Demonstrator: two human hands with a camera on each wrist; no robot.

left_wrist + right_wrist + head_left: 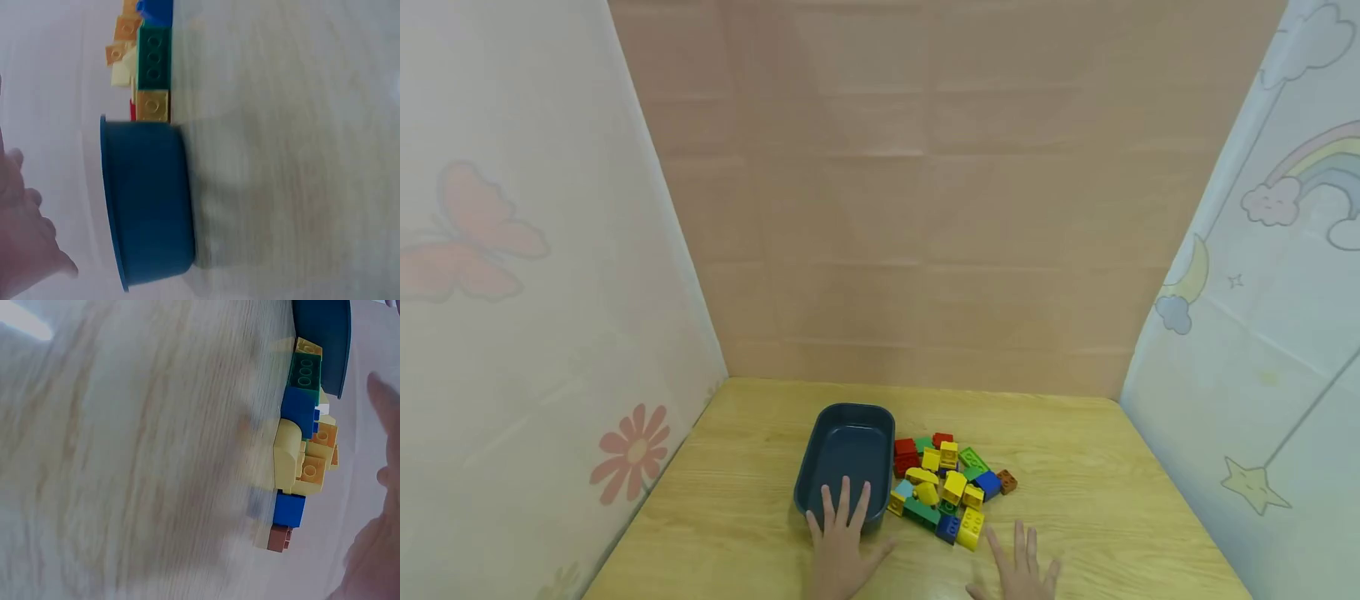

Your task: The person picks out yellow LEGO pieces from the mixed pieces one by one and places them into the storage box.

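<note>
My left hand (pixel 841 546) is spread with straight fingers over the near end of a dark blue tub (pixel 844 462). The left wrist view shows the tub's side wall (pixel 150 200), with the hand up beyond its rim. My right hand (pixel 1021 575) has its fingers spread near the front of the table, just right of a pile of toy building bricks, and holds nothing. Closest to it lies a yellow brick (pixel 971 528) with a dark blue brick (pixel 948 527) beside it. A long green brick (pixel 921 513) lies by the tub's right side.
Red bricks (pixel 906 457) sit against the tub's right wall. At the pile's right edge are a blue brick (pixel 988 483) and a brown brick (pixel 1007 481). A wooden table (pixel 1075 467) carries everything, with a tan backdrop (pixel 917 208) behind and patterned sheets at both sides.
</note>
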